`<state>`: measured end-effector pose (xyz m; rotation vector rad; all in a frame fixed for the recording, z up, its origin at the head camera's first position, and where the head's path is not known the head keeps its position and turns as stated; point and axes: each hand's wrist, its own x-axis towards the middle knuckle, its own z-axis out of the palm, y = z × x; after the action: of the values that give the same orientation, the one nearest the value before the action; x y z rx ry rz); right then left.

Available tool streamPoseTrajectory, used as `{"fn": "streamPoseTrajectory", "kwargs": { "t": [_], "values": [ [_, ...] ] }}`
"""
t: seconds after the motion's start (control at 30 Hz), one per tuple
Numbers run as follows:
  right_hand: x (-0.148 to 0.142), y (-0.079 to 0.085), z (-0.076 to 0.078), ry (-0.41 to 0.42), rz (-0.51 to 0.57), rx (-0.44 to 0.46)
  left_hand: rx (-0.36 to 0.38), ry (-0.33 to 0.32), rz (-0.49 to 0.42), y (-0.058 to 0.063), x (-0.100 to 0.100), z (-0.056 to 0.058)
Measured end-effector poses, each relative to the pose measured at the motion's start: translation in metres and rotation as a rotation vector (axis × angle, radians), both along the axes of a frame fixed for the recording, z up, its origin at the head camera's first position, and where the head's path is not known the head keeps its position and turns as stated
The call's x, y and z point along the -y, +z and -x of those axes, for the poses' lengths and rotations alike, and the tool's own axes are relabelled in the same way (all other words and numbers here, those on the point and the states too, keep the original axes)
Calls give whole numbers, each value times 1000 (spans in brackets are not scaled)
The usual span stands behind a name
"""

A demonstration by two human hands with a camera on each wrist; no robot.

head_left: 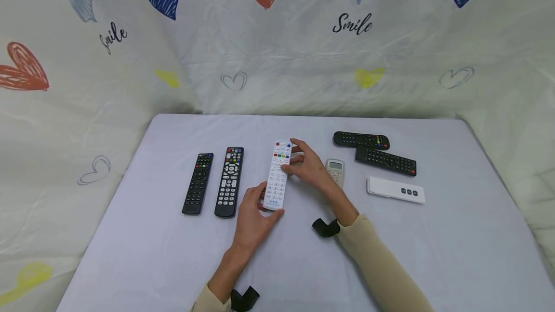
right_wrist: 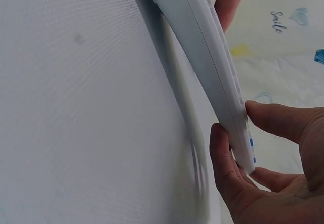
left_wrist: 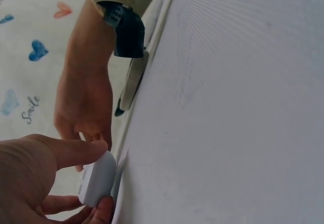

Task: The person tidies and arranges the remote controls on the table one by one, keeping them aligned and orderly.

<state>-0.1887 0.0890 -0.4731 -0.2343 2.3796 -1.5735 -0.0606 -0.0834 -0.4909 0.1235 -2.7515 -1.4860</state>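
You have the white remote (head_left: 277,179) between both hands, buttons up, a little left of the middle of the desk (head_left: 173,264) and nearer its far edge than its near one. Your left hand (head_left: 254,216) pinches the near end across its width; your right hand (head_left: 310,167) grips the far end, thumb on the button face.

The step in hand looks like lifting or placing this remote. The next move probably calls for both hands working together, so it neither twists nor drops at one end.

Towards the left edge lie a slim black remote (head_left: 198,184) and, nearer you, a wider black remote (head_left: 230,182). Just right of your right hand is a small grey remote (head_left: 336,170), partly hidden by that arm. Towards the far right corner are a rounded black remote (head_left: 361,140), a square-ended black remote (head_left: 386,161) and a white three-button remote (head_left: 395,189).

The right wrist view shows what the head view cannot: fingers under the far end, which stands clear of the desk. Whether the near end touches, you cannot tell.
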Motion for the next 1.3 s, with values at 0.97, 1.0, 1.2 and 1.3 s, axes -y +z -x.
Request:
{"fn": "streamPoseTrajectory", "kwargs": {
  "t": [0.97, 1.0, 1.2, 1.3],
  "values": [
    [14, -4, -1, 47, -14, -32, -12, 37, 47, -1, 9, -9],
    [15, -4, -1, 48, -11, -31, -14, 37, 50, -1, 9, -9],
    [19, -7, -4, 56, -20, -35, -14, 41, 71, -2, 10, -12],
    [21, -7, -4, 55, -34, -40, -11, 43, 78, -2, 11, -13]
  ]
}}
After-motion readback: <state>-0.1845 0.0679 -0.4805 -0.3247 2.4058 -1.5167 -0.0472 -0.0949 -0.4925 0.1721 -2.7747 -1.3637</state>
